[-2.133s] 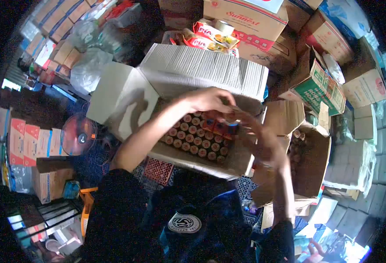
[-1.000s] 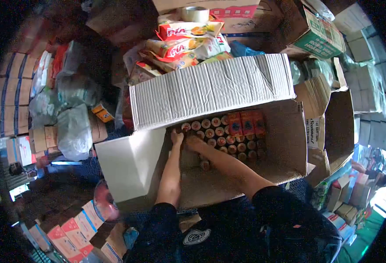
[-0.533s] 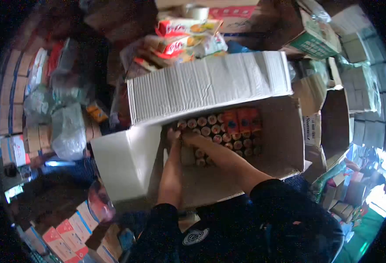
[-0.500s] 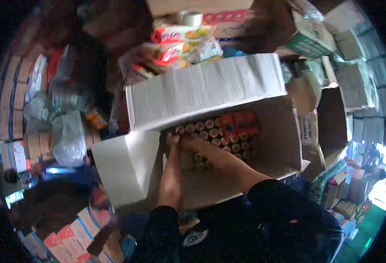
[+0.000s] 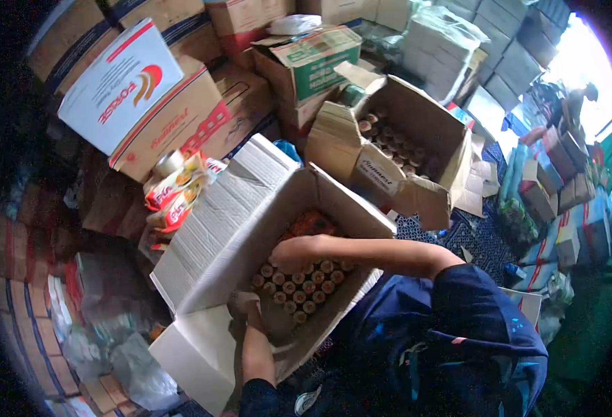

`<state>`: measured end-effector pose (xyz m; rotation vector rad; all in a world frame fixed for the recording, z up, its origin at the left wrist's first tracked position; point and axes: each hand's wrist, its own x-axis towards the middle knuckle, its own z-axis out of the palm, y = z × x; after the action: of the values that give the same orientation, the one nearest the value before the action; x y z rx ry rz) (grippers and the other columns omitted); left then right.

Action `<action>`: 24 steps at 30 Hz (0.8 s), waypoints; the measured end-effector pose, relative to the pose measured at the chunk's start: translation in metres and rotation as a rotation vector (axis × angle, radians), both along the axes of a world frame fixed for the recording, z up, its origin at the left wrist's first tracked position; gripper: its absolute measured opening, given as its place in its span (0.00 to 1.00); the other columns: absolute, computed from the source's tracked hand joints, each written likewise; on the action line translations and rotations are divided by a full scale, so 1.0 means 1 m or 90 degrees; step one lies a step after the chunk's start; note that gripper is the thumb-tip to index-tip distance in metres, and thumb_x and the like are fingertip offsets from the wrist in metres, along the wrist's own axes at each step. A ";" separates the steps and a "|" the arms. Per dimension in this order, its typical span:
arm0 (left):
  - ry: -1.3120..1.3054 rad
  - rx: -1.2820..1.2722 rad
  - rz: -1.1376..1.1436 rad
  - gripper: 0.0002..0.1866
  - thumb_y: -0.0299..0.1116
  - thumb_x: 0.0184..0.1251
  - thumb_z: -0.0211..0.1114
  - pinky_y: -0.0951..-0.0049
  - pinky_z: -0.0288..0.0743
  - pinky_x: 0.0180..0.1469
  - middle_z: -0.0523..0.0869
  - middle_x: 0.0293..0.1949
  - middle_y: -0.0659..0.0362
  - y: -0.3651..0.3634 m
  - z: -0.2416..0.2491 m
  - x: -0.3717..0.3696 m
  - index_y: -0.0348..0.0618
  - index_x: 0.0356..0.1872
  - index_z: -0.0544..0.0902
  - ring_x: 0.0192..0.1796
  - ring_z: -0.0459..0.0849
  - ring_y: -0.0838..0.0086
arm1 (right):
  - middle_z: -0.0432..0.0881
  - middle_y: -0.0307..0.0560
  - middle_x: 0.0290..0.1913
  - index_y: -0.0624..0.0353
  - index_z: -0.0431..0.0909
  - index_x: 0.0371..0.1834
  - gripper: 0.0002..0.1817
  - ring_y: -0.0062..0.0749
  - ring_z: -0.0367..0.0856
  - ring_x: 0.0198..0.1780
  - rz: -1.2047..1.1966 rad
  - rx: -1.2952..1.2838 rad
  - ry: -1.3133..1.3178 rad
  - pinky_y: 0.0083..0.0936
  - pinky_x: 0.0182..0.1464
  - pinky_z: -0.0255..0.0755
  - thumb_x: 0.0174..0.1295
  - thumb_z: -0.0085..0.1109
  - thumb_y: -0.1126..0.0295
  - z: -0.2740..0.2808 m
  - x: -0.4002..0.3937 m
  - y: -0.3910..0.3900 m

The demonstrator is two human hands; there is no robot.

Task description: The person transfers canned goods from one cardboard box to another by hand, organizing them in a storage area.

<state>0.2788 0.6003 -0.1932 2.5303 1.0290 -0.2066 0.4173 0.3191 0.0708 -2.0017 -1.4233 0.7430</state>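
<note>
An open cardboard box with a white inside stands tilted in view before me. Rows of small cylindrical containers with round pale tops stand packed inside it, and a red-orange wrapped pack lies on the far part of them. My right hand is over the rows beside that pack, its fingers curled downward; whatever they may hold is hidden. Near the box's left inner corner is my left hand, away from the nearest tops. Its fingers are blurred and partly in shade.
A second open box holding similar round-topped containers stands to the right on patterned blue flooring. Red-and-white packets lie behind the near box. Stacked cartons line the back, and plastic bags lie at the left.
The view has swung right, bringing the second box fully into sight. My hands, close together before, are now apart: the right is nearer the red-orange pack, the left by the box corner.
</note>
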 end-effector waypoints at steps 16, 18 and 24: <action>-0.039 -0.289 -0.415 0.18 0.42 0.75 0.52 0.66 0.76 0.36 0.86 0.30 0.53 -0.199 0.339 0.114 0.36 0.32 0.77 0.33 0.85 0.66 | 0.86 0.48 0.45 0.62 0.78 0.53 0.14 0.33 0.85 0.44 -0.613 0.145 -0.059 0.29 0.47 0.80 0.64 0.55 0.74 0.165 0.106 -0.354; -0.108 -0.553 -0.351 0.15 0.40 0.77 0.50 0.75 0.72 0.31 0.84 0.26 0.57 -0.256 0.377 0.135 0.42 0.31 0.73 0.29 0.82 0.76 | 0.86 0.50 0.44 0.62 0.78 0.53 0.15 0.35 0.86 0.43 -0.568 0.132 -0.078 0.30 0.47 0.79 0.64 0.55 0.72 0.159 0.133 -0.367; -0.249 -0.812 -0.300 0.10 0.38 0.77 0.50 0.78 0.76 0.37 0.85 0.32 0.56 -0.433 0.396 0.238 0.43 0.39 0.75 0.33 0.85 0.74 | 0.84 0.61 0.40 0.61 0.80 0.45 0.15 0.60 0.82 0.44 -0.448 -0.087 -0.014 0.44 0.44 0.77 0.65 0.56 0.60 0.123 0.220 -0.377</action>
<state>0.5164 0.1670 0.2028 1.4608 0.0109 -0.3351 0.6371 -0.0583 0.1936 -2.3972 -0.5950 0.5035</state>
